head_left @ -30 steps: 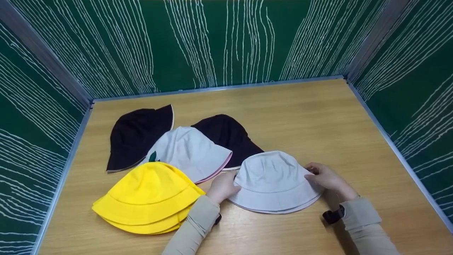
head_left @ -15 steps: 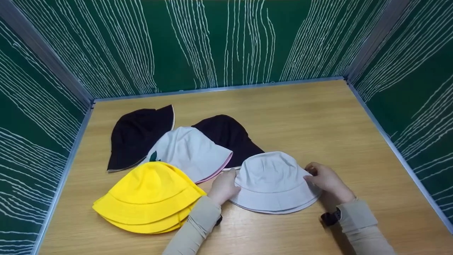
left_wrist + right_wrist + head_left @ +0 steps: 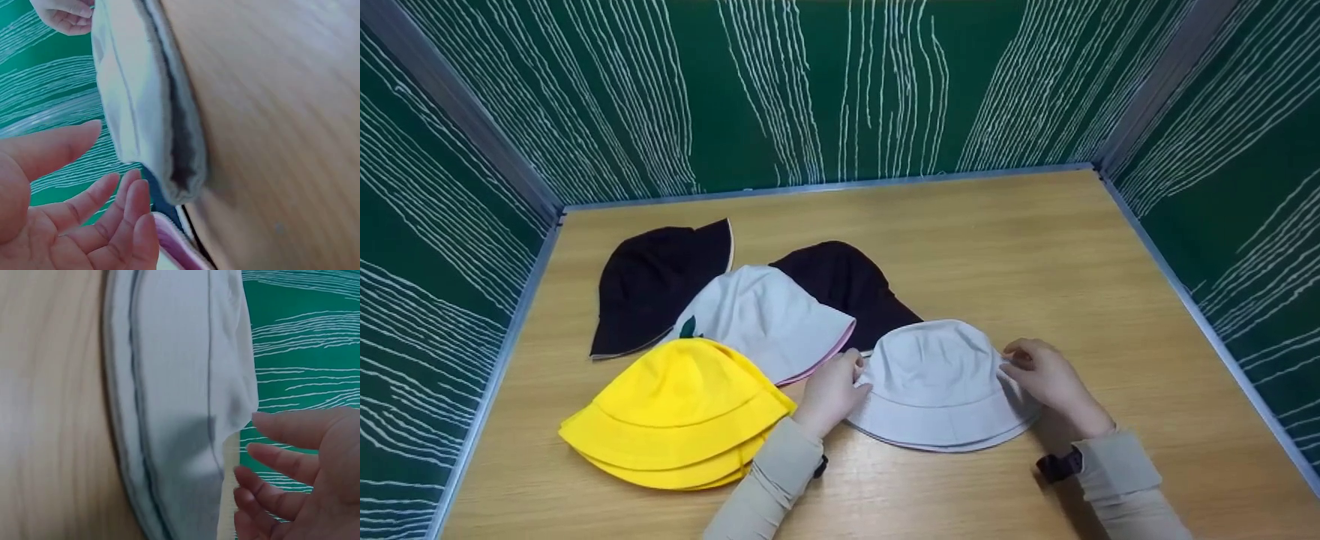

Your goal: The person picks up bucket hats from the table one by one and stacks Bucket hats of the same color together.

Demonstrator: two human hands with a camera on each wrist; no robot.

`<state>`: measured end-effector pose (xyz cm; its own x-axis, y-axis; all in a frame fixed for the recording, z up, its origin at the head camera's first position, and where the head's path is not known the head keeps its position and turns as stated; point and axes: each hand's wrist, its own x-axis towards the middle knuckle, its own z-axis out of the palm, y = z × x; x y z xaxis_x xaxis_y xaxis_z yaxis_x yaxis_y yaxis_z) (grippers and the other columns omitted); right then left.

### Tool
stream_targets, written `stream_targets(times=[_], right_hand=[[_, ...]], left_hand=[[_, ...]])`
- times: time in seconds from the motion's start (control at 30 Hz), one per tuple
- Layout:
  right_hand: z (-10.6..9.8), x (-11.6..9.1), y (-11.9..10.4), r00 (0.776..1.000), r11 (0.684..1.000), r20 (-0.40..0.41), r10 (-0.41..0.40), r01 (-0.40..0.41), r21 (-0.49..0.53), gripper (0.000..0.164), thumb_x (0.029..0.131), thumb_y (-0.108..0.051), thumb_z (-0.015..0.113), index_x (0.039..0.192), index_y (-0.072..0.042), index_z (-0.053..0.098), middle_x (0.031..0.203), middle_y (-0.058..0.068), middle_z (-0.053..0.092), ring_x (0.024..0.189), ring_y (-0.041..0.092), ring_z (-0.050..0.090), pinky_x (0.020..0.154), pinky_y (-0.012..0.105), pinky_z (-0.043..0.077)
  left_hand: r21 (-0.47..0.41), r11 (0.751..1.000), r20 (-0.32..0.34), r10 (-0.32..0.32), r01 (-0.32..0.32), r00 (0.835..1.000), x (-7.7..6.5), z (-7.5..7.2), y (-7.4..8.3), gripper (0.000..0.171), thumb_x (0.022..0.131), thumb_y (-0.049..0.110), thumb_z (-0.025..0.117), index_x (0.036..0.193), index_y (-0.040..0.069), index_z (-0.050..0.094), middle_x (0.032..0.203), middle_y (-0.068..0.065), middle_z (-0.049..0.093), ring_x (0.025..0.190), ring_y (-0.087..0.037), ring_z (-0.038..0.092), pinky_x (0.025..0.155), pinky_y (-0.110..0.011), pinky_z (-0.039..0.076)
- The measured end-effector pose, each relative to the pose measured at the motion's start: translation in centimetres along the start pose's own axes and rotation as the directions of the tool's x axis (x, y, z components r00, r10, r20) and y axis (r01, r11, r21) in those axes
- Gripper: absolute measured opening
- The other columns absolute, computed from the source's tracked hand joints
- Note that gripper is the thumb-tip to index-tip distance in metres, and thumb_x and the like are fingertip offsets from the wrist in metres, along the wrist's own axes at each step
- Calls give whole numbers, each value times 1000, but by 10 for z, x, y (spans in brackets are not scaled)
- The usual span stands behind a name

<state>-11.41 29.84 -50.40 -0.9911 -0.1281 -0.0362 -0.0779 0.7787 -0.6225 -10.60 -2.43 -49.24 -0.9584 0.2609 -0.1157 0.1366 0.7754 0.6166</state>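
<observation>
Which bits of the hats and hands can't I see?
Head view: part of the leaf-marked white hat, behind the yellow bucket hats.
Left wrist view: the rest of the right hand, past the top edge.
Right wrist view: both ends of the front white hat, past top and bottom edges.

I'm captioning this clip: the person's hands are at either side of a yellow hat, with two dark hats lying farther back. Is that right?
Not quite: a white hat, not a yellow one, sits between the left hand and right hand, as the head view shows. The two dark hats do lie farther back.
</observation>
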Motion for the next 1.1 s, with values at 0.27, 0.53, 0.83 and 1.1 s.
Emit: stream_targets(times=[0.27, 0.53, 0.83, 1.1], right_hand=[[7, -6, -10, 997, 998, -58, -48, 50, 46, 17, 88, -5, 63, 103, 5, 64, 91, 13, 64, 85, 24, 58, 75, 36, 50], [16, -11, -9, 1000, 998, 11, -23, 22, 60, 14, 89, -7, 63, 101, 0, 64, 87, 8, 63, 80, 18, 56, 68, 25, 47], [19, -15, -6, 999, 998, 48, 15, -18, 62, 20, 91, -13, 62, 106, 0, 62, 84, 6, 60, 75, 17, 51, 62, 24, 43], [21, -13, -6, 997, 997, 73, 37, -42, 65, 21, 92, -14, 60, 108, -1, 61, 86, 7, 61, 76, 17, 52, 63, 24, 44]], left_hand=[[-8, 997, -82, 78, -79, 994, -8, -3, -2, 21, 85, 22, 69, 97, 7, 61, 78, -4, 61, 68, -14, 51, 64, -27, 45], [-43, 999, -63, -5, 3, 998, -29, -20, -12, 28, 88, 26, 66, 109, 8, 59, 77, 0, 55, 61, -11, 45, 56, -21, 41], [-5, 997, -85, -75, 75, 994, -55, -47, -32, 32, 88, 26, 67, 112, 6, 58, 72, 2, 49, 57, -12, 44, 53, -20, 40], [-6, 984, -134, -179, 179, 975, -76, -65, -57, 19, 88, 21, 67, 94, 7, 56, 71, 1, 48, 61, -12, 45, 58, -23, 40]])
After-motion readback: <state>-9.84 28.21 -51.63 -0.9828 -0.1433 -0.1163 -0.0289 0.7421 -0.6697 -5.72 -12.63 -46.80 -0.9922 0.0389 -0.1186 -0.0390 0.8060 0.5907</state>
